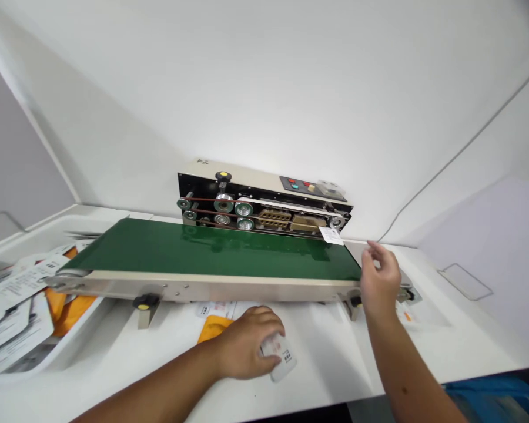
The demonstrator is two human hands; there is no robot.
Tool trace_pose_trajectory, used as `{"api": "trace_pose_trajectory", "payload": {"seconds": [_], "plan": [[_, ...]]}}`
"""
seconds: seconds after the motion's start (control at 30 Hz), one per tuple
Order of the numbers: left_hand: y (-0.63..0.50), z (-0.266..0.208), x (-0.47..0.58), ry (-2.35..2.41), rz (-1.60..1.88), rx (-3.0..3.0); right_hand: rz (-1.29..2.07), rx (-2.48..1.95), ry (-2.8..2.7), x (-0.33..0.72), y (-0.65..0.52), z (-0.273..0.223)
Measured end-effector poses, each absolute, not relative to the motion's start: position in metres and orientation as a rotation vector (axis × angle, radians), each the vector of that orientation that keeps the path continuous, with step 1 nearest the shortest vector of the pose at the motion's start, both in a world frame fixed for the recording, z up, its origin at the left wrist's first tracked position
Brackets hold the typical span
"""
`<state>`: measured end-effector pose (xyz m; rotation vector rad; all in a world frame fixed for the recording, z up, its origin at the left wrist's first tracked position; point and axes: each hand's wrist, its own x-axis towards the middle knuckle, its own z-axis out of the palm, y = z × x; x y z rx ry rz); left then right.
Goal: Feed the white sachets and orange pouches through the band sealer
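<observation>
My left hand (251, 343) is wrapped round a small white printed packet (286, 358), perhaps several stacked, low over the white table. Beside it, partly under the conveyor, lies an orange packet (214, 328). My right hand (381, 279) is raised at the right end of the green conveyor belt (211, 252), fingers loosely curved and apart, with nothing visible in them. A white packet (331, 235) sticks out tilted from the right end of the band sealer (264, 205), apart from my right hand.
A white bin (86, 320) at the left end of the belt holds many white and orange packets (26, 288). Black knobs (146, 302) jut from the conveyor's front. A clear container (423, 311) stands at the right. A cable (441, 176) runs along the back wall.
</observation>
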<state>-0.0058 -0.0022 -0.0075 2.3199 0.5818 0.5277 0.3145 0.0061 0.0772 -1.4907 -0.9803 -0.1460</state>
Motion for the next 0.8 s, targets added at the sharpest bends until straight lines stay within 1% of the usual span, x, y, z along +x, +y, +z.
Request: {"api": "trace_pose_trajectory", "payload": {"seconds": [0.03, 0.07, 0.1, 0.2, 0.23, 0.3, 0.5, 0.63, 0.7, 0.8], "plan": [[-0.002, -0.011, -0.007, 0.532, 0.478, 2.380, -0.210, -1.440, -1.039, 0.302, -0.010, 0.064], [-0.002, -0.014, -0.008, 0.503, 0.432, 2.424, -0.184, -1.388, -1.164, 0.289, -0.026, 0.050], [-0.002, -0.017, -0.009, 0.488, 0.398, 2.451, -0.107, -1.346, -1.351, 0.277, -0.040, 0.035], [0.002, -0.022, -0.010, 0.504, 0.376, 2.445, 0.279, -1.234, -1.979, 0.246, -0.072, -0.004], [0.003, -0.022, -0.009, 0.513, 0.385, 2.432, 0.372, -1.180, -2.113, 0.240, -0.078, -0.013], [0.005, -0.019, -0.008, 0.511, 0.408, 2.417, 0.452, -1.101, -2.241, 0.234, -0.082, -0.027], [0.004, -0.005, -0.005, 0.472, 0.509, 2.449, 0.513, -1.170, -2.194, 0.232, -0.074, -0.046], [0.004, -0.001, -0.005, 0.595, 0.592, 2.389, 0.561, -1.210, -1.954, 0.230, -0.069, -0.048], [0.004, -0.001, -0.004, 0.677, 0.662, 2.278, 0.697, -1.276, -1.753, 0.230, -0.070, -0.046], [0.005, -0.001, -0.003, 0.761, 0.712, 2.121, 0.991, -1.283, -1.447, 0.229, -0.073, -0.044]]}}
